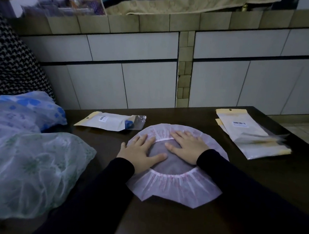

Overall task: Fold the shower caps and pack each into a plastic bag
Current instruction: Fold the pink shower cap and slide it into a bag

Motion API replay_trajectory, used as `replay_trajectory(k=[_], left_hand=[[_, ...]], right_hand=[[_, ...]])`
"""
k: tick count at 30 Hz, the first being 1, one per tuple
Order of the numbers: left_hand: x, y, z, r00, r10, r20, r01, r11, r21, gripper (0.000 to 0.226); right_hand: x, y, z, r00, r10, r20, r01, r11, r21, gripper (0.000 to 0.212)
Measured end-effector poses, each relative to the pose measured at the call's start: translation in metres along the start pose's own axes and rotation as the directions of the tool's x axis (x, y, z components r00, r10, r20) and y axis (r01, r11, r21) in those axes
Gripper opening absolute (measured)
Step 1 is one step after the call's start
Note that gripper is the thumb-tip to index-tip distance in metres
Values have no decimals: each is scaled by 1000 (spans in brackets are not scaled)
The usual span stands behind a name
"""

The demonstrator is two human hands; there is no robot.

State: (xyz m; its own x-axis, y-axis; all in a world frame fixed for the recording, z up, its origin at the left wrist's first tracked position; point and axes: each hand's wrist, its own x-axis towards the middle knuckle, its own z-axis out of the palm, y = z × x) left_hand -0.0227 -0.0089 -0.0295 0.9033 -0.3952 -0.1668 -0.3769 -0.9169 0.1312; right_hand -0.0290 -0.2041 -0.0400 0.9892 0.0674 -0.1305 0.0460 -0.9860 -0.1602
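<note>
A pale pink shower cap lies spread flat on the dark table, elastic opening facing up. My left hand presses flat on its left side with fingers spread. My right hand presses flat on its upper right, fingers straight and pointing left. A packed plastic bag holding a folded blue cap lies behind the pink cap. A stack of plastic bags with yellow header strips lies at the right.
A heap of loose shower caps fills the left: a green-patterned one in front, a blue-flowered one behind. A person in a houndstooth garment sits at far left. White cabinet fronts stand behind the table.
</note>
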Motion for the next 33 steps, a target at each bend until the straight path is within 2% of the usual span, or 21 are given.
replay_trajectory(k=[4, 8, 10, 12, 14, 15, 18, 20, 23, 26, 29, 33], left_hand=[[-4, 2, -3, 1000, 12, -16, -12, 999, -36, 77], [-16, 3, -11, 976, 28, -216, -64, 985, -160, 54], [-25, 2, -13, 943, 61, -326, -143, 962, -232, 38], [-35, 0, -16, 921, 131, -366, -236, 937, -259, 20], [-44, -5, -21, 924, 217, -315, -315, 898, -306, 9], [-49, -8, -23, 927, 266, -264, -349, 871, -346, 11], [-62, -16, -25, 926, 367, -85, -368, 833, -413, 34], [-67, -19, -24, 928, 372, 26, -333, 859, -389, 44], [-71, -22, -25, 926, 360, 112, -295, 878, -377, 57], [-72, -22, -27, 933, 328, 146, -248, 884, -396, 55], [-71, -23, -25, 940, 314, 131, -239, 884, -402, 39], [-74, -23, -24, 953, 297, 64, -238, 859, -454, 33]], right_hand=[[-15, -3, -10, 991, -123, -56, 127, 988, 85, 60], [-46, 3, -25, 900, -281, -334, 325, 942, 84, 45], [-61, 10, -28, 862, -333, -383, 392, 916, 86, 34], [-75, 20, -26, 852, -372, -367, 432, 897, 94, 25], [-88, 32, -24, 852, -398, -341, 455, 884, 105, 23], [-94, 39, -23, 858, -398, -324, 455, 882, 121, 22], [-111, 60, -16, 882, -389, -267, 448, 868, 214, 18], [-121, 71, -13, 892, -394, -223, 444, 854, 270, 24], [-125, 77, -9, 914, -367, -170, 404, 858, 318, 37], [-123, 74, -9, 906, -354, -234, 415, 853, 317, 32], [-121, 70, -9, 905, -301, -301, 393, 863, 319, 13], [-113, 66, -5, 909, -98, -405, 265, 885, 382, 33]])
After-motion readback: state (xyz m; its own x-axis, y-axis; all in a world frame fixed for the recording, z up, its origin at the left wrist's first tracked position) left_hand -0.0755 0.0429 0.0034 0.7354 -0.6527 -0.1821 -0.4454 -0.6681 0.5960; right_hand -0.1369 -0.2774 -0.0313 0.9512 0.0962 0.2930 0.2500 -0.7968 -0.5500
